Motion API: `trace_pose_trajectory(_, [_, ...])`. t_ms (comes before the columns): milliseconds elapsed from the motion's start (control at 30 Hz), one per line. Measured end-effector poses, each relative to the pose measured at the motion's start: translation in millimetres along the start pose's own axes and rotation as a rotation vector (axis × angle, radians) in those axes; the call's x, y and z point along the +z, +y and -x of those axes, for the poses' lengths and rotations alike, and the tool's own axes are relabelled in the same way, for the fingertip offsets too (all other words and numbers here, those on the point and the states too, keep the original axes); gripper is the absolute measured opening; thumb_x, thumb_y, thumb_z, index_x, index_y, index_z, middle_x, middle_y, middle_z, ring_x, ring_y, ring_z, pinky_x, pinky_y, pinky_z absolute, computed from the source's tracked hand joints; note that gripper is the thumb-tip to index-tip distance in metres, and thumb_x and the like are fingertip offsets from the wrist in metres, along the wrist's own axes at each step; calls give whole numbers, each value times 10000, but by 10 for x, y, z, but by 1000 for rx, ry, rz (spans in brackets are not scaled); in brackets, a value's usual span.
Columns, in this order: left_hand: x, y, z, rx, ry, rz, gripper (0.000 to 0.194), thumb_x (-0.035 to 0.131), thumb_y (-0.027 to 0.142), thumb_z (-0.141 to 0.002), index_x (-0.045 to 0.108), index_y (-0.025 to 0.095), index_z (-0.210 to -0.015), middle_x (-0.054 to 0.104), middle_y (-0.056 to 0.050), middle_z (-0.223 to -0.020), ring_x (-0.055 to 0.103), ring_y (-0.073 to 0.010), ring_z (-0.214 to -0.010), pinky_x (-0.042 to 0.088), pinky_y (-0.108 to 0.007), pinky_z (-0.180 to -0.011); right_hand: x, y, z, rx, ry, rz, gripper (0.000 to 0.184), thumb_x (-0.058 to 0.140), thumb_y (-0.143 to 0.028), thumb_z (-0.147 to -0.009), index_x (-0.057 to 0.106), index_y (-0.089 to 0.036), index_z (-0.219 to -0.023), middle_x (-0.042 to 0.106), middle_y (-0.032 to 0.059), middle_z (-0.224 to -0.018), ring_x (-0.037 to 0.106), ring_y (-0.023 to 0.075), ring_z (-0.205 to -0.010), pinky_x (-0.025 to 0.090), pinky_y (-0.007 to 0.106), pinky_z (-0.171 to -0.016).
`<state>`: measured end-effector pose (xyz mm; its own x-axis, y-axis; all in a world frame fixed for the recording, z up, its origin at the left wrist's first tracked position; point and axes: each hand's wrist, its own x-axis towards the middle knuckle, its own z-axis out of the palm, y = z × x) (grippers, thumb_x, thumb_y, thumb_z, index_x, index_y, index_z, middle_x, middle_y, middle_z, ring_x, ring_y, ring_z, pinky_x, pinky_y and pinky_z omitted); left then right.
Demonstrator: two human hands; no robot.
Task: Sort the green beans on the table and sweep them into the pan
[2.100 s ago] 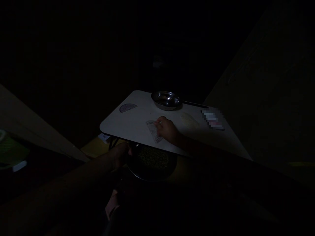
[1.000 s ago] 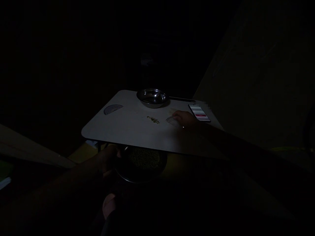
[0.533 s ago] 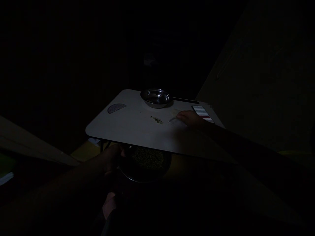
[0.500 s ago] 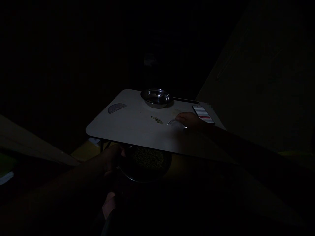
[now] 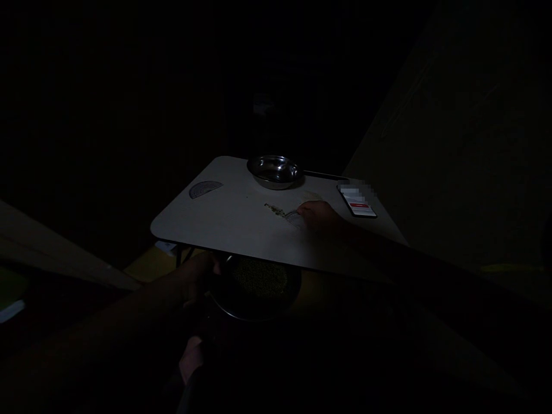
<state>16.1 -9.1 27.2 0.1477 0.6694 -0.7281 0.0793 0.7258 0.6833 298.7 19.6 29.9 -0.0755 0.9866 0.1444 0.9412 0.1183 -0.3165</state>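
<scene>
In dim light, my right hand (image 5: 319, 216) is closed on a clear protractor (image 5: 294, 217), held low over the white table (image 5: 224, 224). The protractor's edge meets a small strip of greenish grains (image 5: 274, 209) on the tabletop. My left hand (image 5: 202, 271) grips the left rim of a dark round pan (image 5: 241, 315) below the table's near edge. Small green beans (image 5: 261, 280), like mung beans, lie in the pan, whose far side is hidden under the tabletop. The left fingers are partly in shadow.
A shiny steel bowl (image 5: 275, 172) stands at the table's far side. A phone (image 5: 359, 201) with a lit screen lies on the right. A semicircular protractor shape (image 5: 206, 190) shows at the left; I cannot tell if it is printed. A wall (image 5: 466, 144) rises on the right.
My right hand has moved left with the protractor, bringing its edge to the right end of the grain strip. My left hand and the pan have stayed in place.
</scene>
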Motion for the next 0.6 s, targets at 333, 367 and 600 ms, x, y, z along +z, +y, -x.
trace_pose_trajectory(333, [-22, -39, -50, 23, -24, 2, 183, 406, 21, -417, 339, 146, -302, 345, -10, -326, 355, -87, -333, 276, -204, -329, -140, 103, 34, 124, 87, 127, 310, 326, -267, -808, 605, -148, -870, 633, 84, -903, 551, 167, -798, 373, 238, -666])
trace_pose_trajectory(367, [-32, -51, -73, 32, -32, 3, 175, 409, 22, -419, 348, 147, -313, 360, -12, -336, 364, -90, -341, 288, -207, -335, -149, 92, 36, 127, 94, 124, 312, 323, -272, -810, 602, -149, -876, 633, 85, -901, 552, 169, -799, 374, 240, -664])
trace_pose_trajectory(600, [-84, -109, -196, 26, -60, 11, 146, 420, 41, -426, 365, 164, -369, 393, -25, -359, 390, -114, -362, 318, -236, -350, -132, 24, 9, 158, 103, 135, 308, 320, -266, -805, 600, -152, -862, 639, 90, -877, 562, 181, -765, 383, 258, -627])
